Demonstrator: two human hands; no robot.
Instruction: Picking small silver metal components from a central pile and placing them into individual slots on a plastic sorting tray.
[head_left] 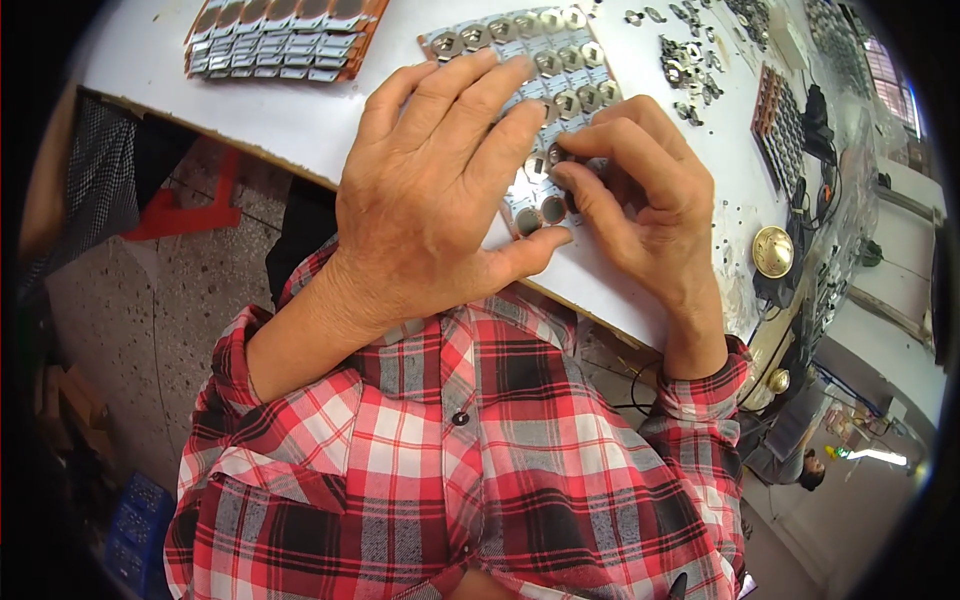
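My left hand lies across a panel of small circuit boards, fingers stretched out and its thumb along the near edge. Rows of silvery round metal parts sit on the panel's far portion. Two bare round pads show at its near end, beside the left thumb. My right hand is at the panel's right side, thumb and forefinger pinched on a small round metal part. The right hand's other fingers are curled, and what lies under them is hidden.
A stack of similar panels lies at the far left of the white table. Loose metal parts are scattered at the far right, near another filled panel. A brass-coloured dome stands by cables. A red stool is below the table.
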